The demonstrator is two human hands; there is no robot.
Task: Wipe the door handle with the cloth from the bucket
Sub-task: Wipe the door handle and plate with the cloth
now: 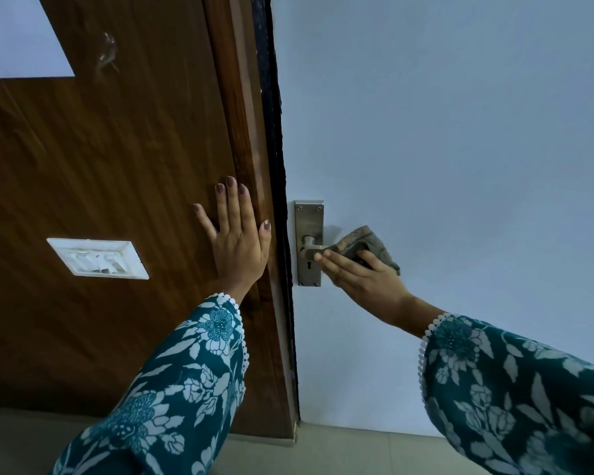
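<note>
A metal lever door handle (pixel 310 247) on a steel backplate (pixel 309 217) is fixed to the pale blue-white door (pixel 443 132). My right hand (pixel 360 274) grips a grey-brown cloth (pixel 360 240) wrapped over the outer end of the lever; only the lever's stem and inner part show. My left hand (pixel 235 234) lies flat with fingers spread on the brown wooden panel (pixel 117 159) beside the door's edge. The bucket is not in view.
A white switch plate (pixel 98 258) is set in the wooden panel left of my left hand. A dark gap (pixel 276 149) runs between the panel and the door. Pale floor (pixel 340 454) shows along the bottom.
</note>
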